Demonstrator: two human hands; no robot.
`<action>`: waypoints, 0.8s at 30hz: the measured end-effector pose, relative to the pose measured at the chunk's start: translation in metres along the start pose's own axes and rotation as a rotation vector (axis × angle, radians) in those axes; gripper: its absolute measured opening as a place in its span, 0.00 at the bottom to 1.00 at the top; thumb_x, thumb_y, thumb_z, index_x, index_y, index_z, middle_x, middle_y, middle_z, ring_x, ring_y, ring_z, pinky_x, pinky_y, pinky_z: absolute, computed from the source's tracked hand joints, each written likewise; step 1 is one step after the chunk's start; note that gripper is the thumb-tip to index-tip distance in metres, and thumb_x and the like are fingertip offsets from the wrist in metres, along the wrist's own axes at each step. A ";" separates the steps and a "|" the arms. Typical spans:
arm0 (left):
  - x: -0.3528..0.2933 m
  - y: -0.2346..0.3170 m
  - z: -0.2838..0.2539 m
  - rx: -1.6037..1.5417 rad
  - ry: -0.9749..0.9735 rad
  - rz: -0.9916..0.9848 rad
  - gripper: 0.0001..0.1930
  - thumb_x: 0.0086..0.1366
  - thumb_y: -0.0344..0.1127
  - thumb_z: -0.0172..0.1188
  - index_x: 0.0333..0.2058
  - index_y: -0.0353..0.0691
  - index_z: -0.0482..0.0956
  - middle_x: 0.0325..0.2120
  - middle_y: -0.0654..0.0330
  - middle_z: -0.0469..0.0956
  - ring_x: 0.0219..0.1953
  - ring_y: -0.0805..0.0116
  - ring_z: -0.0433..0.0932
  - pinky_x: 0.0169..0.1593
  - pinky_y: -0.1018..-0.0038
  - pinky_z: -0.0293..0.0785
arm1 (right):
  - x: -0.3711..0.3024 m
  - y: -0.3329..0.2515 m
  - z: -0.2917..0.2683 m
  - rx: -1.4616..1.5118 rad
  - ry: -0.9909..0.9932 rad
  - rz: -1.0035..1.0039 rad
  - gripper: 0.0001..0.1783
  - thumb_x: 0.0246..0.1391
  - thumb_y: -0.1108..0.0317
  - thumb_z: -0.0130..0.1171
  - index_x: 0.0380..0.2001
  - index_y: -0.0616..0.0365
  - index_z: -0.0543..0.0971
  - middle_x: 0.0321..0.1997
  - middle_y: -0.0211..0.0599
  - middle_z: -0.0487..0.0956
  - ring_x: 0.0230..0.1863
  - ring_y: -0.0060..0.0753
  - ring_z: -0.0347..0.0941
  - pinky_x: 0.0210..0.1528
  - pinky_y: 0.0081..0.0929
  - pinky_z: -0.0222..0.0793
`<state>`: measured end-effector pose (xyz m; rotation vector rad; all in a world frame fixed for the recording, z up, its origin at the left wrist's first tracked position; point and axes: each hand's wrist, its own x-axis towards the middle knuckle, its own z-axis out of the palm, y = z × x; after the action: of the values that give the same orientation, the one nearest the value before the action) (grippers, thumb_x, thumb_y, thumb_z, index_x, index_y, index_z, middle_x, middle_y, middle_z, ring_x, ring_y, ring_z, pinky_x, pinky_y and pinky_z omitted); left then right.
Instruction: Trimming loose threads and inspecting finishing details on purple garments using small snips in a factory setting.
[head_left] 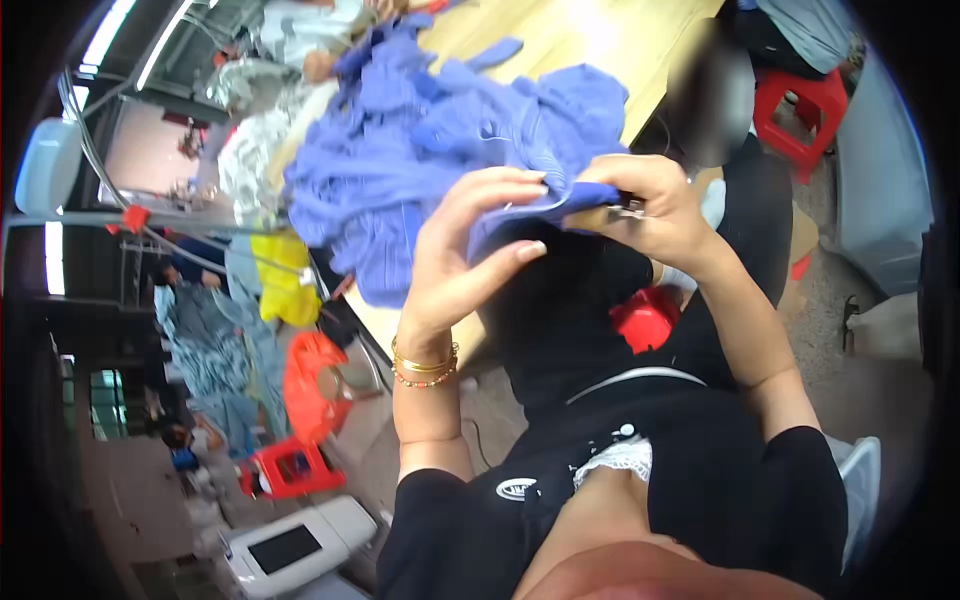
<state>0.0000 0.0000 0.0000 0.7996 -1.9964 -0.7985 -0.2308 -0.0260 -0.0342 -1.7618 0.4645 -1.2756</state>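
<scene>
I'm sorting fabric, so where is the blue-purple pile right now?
In the head view, the blue-purple pile lies upper centre on the pale table, just beyond the left hand.

My left hand (452, 258) is arching over the edge of the bench (640, 60), its thumb (508, 264) standing apart from curving fingers (492, 188). My right hand (660, 212) is gripping tightly just beside the bench, my forearms (745, 315) reaching toward it.

A heap of cloth (365, 180) lies on a table (570, 30) at upper centre. Before it, mid-frame, the left hand (455, 240) is left of the right hand (662, 208). One stool (822, 108) stands at upper right, another stool (292, 468) at lower left.
</scene>
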 end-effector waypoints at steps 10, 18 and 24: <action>0.115 -0.108 0.021 1.015 -0.038 0.104 0.18 0.48 0.27 0.57 0.39 0.47 0.83 0.37 0.61 0.81 0.44 0.57 0.76 0.45 0.61 0.67 | -0.055 -0.049 -0.113 0.265 0.586 -0.226 0.15 0.56 0.73 0.62 0.47 0.66 0.79 0.41 0.38 0.80 0.39 0.24 0.78 0.47 0.25 0.75; 0.156 -0.006 0.053 -0.558 0.095 -0.228 0.27 0.62 0.29 0.56 0.61 0.43 0.68 0.46 0.56 0.77 0.46 0.68 0.76 0.52 0.74 0.71 | -0.035 -0.004 -0.128 0.131 0.658 0.081 0.07 0.60 0.67 0.62 0.40 0.56 0.79 0.25 0.17 0.73 0.20 0.05 0.58 0.22 0.09 0.47; 0.173 0.006 0.104 -0.210 -0.512 -0.232 0.27 0.61 0.30 0.64 0.59 0.38 0.71 0.48 0.60 0.78 0.50 0.74 0.75 0.56 0.76 0.70 | -0.027 -0.028 -0.121 0.056 0.443 -0.002 0.11 0.61 0.67 0.60 0.44 0.61 0.80 0.32 0.26 0.77 0.31 0.11 0.69 0.35 0.12 0.63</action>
<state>-0.1704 -0.1037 0.0349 0.7637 -2.2281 -1.4401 -0.3556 -0.0438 -0.0170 -1.4293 0.6671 -1.6704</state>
